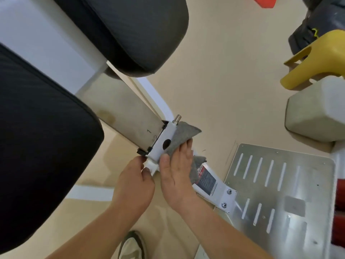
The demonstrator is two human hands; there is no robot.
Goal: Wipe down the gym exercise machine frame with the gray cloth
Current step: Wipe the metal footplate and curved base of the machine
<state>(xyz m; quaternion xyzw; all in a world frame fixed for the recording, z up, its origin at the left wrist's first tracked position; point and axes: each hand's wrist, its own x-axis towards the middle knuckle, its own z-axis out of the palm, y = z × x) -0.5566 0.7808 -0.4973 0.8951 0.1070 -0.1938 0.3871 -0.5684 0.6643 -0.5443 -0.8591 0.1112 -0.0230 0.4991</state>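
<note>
1. To steady the frame, left hand pinching its lower white end.
2. Right hand flat, fingers straight, pressing gray cloth against the frame's side, below the black pad.
3. Probably mid-wipe.

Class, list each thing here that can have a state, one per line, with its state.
gray cloth: draped over the end of the machine frame, pressed against it.
right hand: fingers straight, presses the gray cloth.
left hand: fingers curled, pinches the machine frame's lower white tab.
</note>
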